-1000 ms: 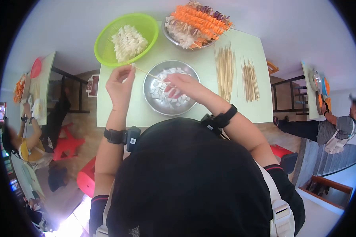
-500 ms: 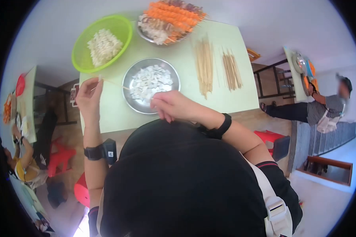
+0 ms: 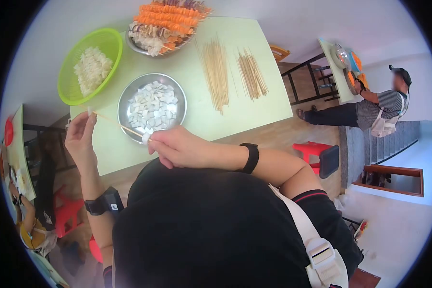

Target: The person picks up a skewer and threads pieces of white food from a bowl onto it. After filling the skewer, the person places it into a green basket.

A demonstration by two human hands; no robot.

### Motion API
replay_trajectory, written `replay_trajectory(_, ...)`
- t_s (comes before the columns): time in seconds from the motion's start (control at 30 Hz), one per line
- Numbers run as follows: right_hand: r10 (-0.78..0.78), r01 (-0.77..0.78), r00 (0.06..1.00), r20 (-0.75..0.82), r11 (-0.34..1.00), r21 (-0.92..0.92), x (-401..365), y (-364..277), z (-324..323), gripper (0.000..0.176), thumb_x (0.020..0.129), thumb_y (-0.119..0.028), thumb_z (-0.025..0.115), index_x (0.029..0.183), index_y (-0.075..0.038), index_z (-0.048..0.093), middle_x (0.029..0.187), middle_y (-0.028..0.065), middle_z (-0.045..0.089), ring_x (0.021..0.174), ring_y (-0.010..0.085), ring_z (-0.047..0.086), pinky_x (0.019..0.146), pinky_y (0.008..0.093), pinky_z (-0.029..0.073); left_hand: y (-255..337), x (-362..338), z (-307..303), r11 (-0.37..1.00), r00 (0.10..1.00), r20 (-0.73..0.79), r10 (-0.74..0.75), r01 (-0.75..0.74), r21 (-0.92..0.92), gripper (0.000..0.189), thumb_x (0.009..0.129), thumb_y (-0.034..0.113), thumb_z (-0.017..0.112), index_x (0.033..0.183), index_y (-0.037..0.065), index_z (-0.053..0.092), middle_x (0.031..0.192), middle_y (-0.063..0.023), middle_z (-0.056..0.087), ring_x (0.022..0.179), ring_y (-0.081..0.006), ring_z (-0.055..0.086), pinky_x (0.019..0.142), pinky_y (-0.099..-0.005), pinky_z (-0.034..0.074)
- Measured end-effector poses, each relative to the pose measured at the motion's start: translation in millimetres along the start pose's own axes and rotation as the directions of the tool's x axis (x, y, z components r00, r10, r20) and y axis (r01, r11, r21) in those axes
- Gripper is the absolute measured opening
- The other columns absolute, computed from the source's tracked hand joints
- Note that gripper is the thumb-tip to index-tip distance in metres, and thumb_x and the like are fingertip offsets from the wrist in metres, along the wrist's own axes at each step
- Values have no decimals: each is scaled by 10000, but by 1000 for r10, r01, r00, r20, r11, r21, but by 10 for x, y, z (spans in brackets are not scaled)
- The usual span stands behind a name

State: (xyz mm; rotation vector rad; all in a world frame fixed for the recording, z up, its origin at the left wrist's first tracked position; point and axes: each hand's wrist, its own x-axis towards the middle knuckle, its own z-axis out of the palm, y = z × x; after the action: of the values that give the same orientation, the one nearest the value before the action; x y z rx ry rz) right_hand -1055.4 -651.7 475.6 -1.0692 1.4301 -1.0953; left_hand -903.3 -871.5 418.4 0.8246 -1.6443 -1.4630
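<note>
A thin bamboo skewer (image 3: 117, 124) slants between my two hands, crossing the near-left rim of a steel bowl (image 3: 183, 103). My right hand (image 3: 180, 146) is closed on the skewer's lower right end, beside a white piece (image 3: 146, 138) threaded there. At the opposite end, my left hand (image 3: 81, 139) pinches a small whitish piece (image 3: 90, 111) between thumb and finger, against the skewer's tip. Many white, flat-cut pieces (image 3: 153, 105) lie in the bowl. Whether the left fingertips also touch the skewer is hard to see.
A green basket (image 3: 62, 86) holds pale strips at the table's far left. Behind the bowl, another metal bowl (image 3: 132, 44) carries loaded skewers (image 3: 168, 21). Two bundles of bare skewers (image 3: 215, 77) lie to the right. A person (image 3: 381, 103) stands at another table; red stools (image 3: 309, 150) are nearby.
The view has shifted, so the table sits further left. My right hand has come from the bowl's near edge to the skewer's end, where a white piece now shows.
</note>
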Motion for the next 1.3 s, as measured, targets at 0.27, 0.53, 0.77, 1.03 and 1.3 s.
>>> replay_trajectory(0.27, 66, -68, 996, 64, 997, 27, -52, -74, -46, 289, 956, -181, 364, 828, 23, 524, 498, 59, 530, 415, 139, 492, 449, 281, 424, 142, 51, 94, 1000, 1000, 3, 20, -21, 14, 200, 820, 48, 674, 998, -25, 618, 935, -56, 639, 867, -99, 584, 804, -213, 441)
replay_trajectory(0.53, -117, 115, 991, 58, 993, 32, -82, 112, 26, 223, 938, -137, 387, 830, 5, 521, 504, 68, 525, 452, 177, 527, 506, 304, 441, 141, 64, 134, 998, 998, 44, 33, -31, -57, 204, 836, 47, 652, 1019, -27, 604, 967, -59, 632, 925, -113, 577, 863, -240, 432)
replay_trajectory(0.77, -150, 150, 989, 12, 988, -33, -85, 109, 31, 191, 932, -109, 408, 835, 5, 525, 495, 68, 502, 445, 167, 521, 489, 299, 431, -34, 62, 17, 743, 986, 100, -134, 167, -649, 214, 911, 102, 533, 1092, -6, 567, 1022, -73, 604, 929, -218, 596, 813, -330, 487)
replay_trajectory(1.03, 25, -20, 998, 65, 996, -86, -3, -115, -192, 223, 953, -160, 406, 856, -8, 538, 486, 54, 484, 427, 137, 492, 466, 282, 404, 243, 31, 259, 579, 956, 175, -234, 282, -765, 307, 923, 215, 532, 1132, -8, 517, 958, -91, 577, 916, -196, 550, 820, -316, 455)
replay_trajectory(1.3, 203, -250, 940, 274, 956, 152, 172, -276, -295, 283, 978, -224, 362, 879, -25, 535, 531, 30, 525, 387, 83, 429, 391, 221, 351, 415, 230, 352, 461, 958, 187, -216, 269, -846, 218, 924, 267, 518, 924, 49, 535, 854, -83, 570, 832, -210, 555, 791, -325, 469)
